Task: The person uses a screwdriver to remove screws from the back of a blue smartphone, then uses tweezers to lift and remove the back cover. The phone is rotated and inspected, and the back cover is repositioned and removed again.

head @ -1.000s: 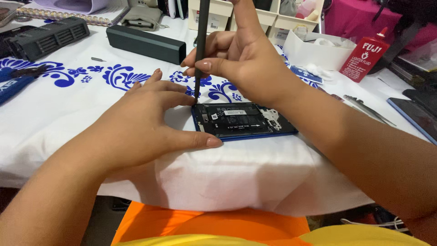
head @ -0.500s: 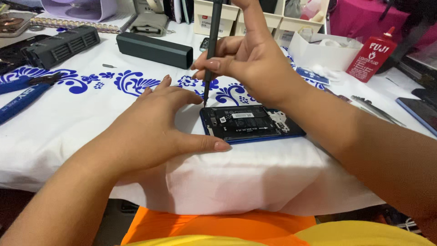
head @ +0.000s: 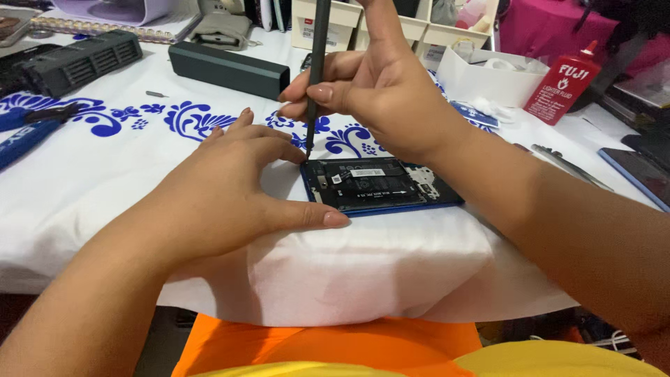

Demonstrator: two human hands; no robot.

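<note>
The opened phone (head: pixel 380 185) lies flat near the front edge of the tabletop (head: pixel 105 174), back cover off, dark inner boards showing inside its blue frame. Its long axis runs left to right across my view, slightly tilted, with the left short end nearest my left hand. My left hand (head: pixel 223 192) lies spread on the white cloth; the thumb rests along the phone's near left corner and the fingers curl by its far left corner, pinning it without gripping. To the right and above, my right hand (head: pixel 380 98) pinches a thin dark screwdriver (head: pixel 317 63) between thumb and fingers. The tool stands nearly upright, its tip pointing down at the phone's far left corner, just beside my left fingertips.
</note>
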